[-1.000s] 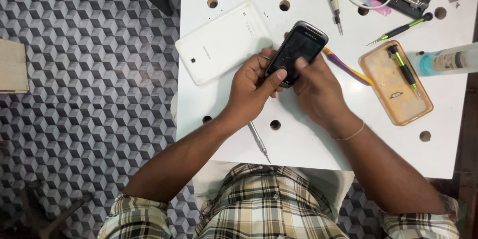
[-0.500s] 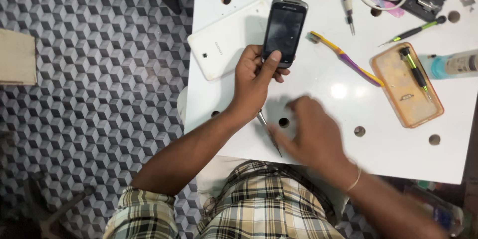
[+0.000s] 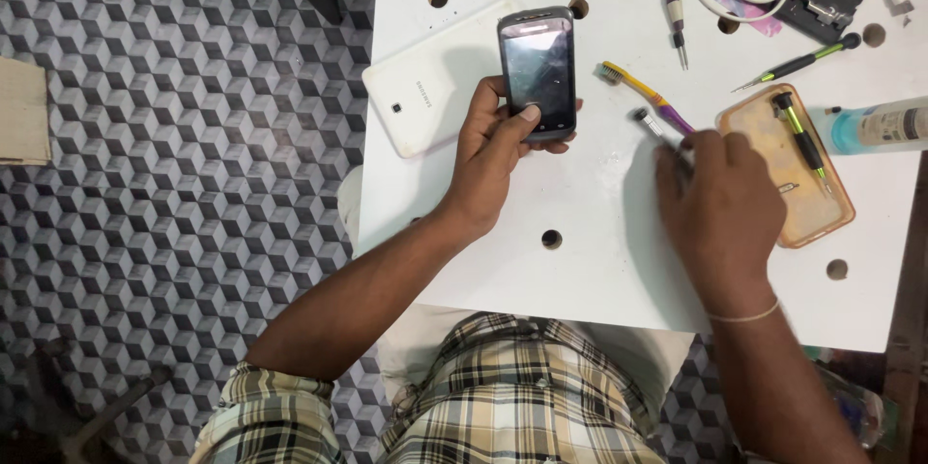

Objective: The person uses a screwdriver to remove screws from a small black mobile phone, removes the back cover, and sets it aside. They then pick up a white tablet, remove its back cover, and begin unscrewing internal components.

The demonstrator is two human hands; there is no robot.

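Since the earlier frame the right hand (image 3: 720, 203) has been moved from the tabletop's (image 3: 599, 261) near edge toward its right side, fingers pinching a slim tool (image 3: 657, 130). The dark phone (image 3: 537, 68) is gripped upright in the left hand (image 3: 498, 150), mid-tabletop. Judged step: tool fetched; next, its tip must be brought to the phone.

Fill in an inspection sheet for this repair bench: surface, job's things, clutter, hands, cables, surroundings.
Surface: white table with round holes.
Job's things: dark phone; thin metal tool.
Clutter: white tablet, toothbrush, orange case, screwdrivers, bottle.
Hands: left hand holds the phone; right hand holds the tool, blurred.
Cables: white cable looped over a black device.
Surroundings: cube-patterned floor.
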